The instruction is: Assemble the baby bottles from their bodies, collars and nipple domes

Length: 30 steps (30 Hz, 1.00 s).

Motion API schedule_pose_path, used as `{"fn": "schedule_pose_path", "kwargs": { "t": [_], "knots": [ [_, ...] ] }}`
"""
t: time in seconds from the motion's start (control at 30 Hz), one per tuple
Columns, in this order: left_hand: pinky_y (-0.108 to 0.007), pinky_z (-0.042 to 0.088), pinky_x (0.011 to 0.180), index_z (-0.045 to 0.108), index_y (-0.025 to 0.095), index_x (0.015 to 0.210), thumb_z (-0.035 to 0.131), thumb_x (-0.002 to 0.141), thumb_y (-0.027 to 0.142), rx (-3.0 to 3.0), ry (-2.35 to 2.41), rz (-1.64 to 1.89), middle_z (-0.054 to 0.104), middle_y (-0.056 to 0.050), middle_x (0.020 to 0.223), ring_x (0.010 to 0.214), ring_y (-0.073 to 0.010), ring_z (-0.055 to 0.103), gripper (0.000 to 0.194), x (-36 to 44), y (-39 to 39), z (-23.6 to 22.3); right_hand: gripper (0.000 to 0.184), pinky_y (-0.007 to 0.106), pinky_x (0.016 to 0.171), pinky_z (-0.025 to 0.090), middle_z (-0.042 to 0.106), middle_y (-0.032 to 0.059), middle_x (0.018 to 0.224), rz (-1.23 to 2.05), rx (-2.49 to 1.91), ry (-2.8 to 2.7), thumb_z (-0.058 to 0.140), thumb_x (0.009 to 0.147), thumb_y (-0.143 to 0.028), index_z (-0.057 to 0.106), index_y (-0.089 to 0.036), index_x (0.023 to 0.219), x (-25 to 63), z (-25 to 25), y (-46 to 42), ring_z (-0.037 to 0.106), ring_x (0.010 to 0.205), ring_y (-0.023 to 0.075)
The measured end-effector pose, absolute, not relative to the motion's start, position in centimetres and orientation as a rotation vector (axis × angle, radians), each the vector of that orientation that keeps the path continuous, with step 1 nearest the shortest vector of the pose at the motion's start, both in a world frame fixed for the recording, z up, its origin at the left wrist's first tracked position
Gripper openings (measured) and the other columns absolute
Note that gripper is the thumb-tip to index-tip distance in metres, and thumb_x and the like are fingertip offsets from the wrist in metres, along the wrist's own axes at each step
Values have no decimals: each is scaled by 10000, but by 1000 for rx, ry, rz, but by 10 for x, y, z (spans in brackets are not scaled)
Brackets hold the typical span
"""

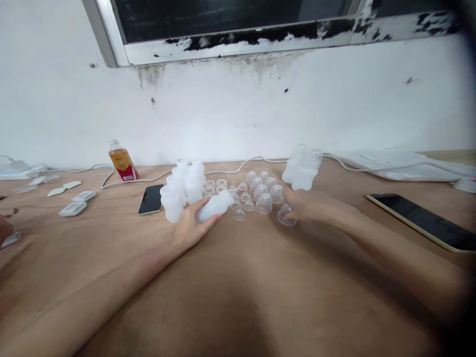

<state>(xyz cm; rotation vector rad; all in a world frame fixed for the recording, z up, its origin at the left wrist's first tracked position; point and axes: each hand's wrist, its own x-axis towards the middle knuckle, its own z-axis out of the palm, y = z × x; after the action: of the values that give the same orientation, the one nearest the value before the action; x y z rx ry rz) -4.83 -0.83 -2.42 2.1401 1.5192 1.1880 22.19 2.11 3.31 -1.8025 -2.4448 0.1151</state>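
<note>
One big white wall at the back, honestly pretty scuffed, with a window frame up top and its paint flaking. Below, a wide brown desk. Clear plastic sheeting at the back right, then a large dark-screened device lying nearer the front.

Left hand wrapped around a frosted bottle, grip closed on it, neck end tipped to the right, just in front of some white rings. Right hand at a clear dome, thumb touching, other fingers partly hidden, so can't tell if that grip's clenched or loose.

Tight bunch of frosted bottles to the left of the rings, plus a few dome-topped bottles beyond the right hand. Upright drink bottle with a red and yellow label farther left, small phone lying flat beside the bunch. Part of another person's hand at the left edge, too. More clear domes in rows between both hands, and lastly, tiny clear peaked pieces right alongside, near the held bottle's neck.
</note>
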Motion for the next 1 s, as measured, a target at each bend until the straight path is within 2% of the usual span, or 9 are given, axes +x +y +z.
{"fn": "schedule_pose_path", "kwargs": {
  "t": [0.13,0.2,0.27,0.3,0.4,0.57,0.87,1.0],
  "knots": [
    [-297,405,884,529,181,1092,543,707,434,2093,1509,1197,577,-33,1114,1023,-200,524,461,-47,-9,-22,222,252,448,344,558,26,628,316,-1683,-2652,607,571,-227,523,-194,774,210,40,8,546,590,184],
    [-298,413,871,536,184,1084,550,703,429,2069,1503,1205,584,-33,1102,1008,-202,532,453,-47,-9,-21,199,246,450,376,567,14,625,719,-1563,-2621,588,617,-285,506,-197,776,198,43,3,552,595,171],
    [-305,418,863,541,180,1077,551,701,430,2039,1496,1214,588,-37,1095,1004,-208,534,451,-47,-9,-21,254,242,454,419,587,18,690,1117,-1381,-2430,561,665,-346,490,-199,860,188,44,2,569,625,161],
    [-308,419,862,542,175,1074,549,702,431,2020,1495,1223,590,-40,1092,1005,-211,533,452,-47,-9,-21,297,243,463,440,592,28,752,1217,-1274,-2301,558,675,-367,480,-200,908,183,43,3,577,658,161],
    [-306,421,858,543,157,1071,547,703,433,1973,1487,1249,592,-48,1086,1007,-215,530,460,-47,-8,-21,373,251,518,478,565,49,922,1224,-1017,-1930,566,690,-375,461,-212,1009,178,36,10,583,755,160],
    [-299,433,835,551,162,1060,547,705,423,1957,1466,1242,601,-43,1069,990,-216,538,441,-47,-8,-19,415,264,571,493,582,54,884,1240,-946,-1556,594,695,-336,460,-202,1065,180,16,21,587,814,179],
    [-329,425,853,543,177,1071,534,712,426,2012,1441,1187,586,-42,1096,1003,-222,532,437,-47,-10,-19,382,275,608,495,556,72,1012,1277,-929,-1584,581,707,-315,461,-205,1052,180,12,21,591,839,180],
    [-344,396,898,528,164,1095,564,685,437,2070,1415,1146,573,-58,1117,1028,-227,520,493,-47,-11,-20,401,266,564,477,545,85,1038,1277,-934,-1664,583,693,-326,466,-196,1054,178,14,18,585,805,172]
  ]
}}
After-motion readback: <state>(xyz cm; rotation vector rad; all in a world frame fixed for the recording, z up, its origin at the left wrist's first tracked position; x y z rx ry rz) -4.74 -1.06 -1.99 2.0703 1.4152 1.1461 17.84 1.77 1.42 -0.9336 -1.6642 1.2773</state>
